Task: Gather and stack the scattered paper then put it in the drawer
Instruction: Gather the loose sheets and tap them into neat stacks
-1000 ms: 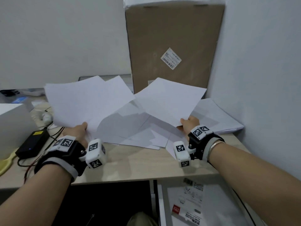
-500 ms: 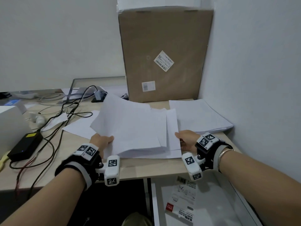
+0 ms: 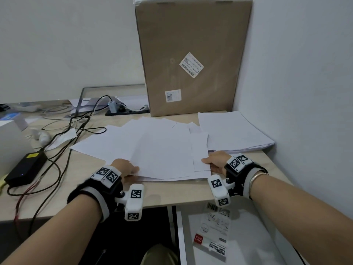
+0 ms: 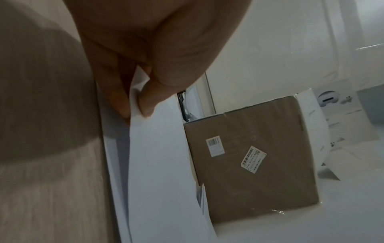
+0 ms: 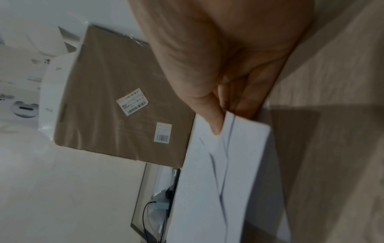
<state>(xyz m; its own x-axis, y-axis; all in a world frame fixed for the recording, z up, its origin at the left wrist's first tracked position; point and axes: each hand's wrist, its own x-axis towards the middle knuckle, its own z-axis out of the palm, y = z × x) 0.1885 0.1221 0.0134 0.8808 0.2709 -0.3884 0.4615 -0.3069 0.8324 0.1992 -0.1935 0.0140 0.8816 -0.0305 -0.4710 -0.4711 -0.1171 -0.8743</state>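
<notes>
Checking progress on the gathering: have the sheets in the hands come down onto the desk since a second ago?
Yes. The loose sheets, raised then in front of the cardboard box, now lie on the desk below it.

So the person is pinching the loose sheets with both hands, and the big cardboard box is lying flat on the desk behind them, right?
Not quite: the cardboard box stands upright against the wall, not flat, as the head view shows. The rest holds: the left hand and right hand each pinch an edge of the loose sheets on the desk.
</notes>
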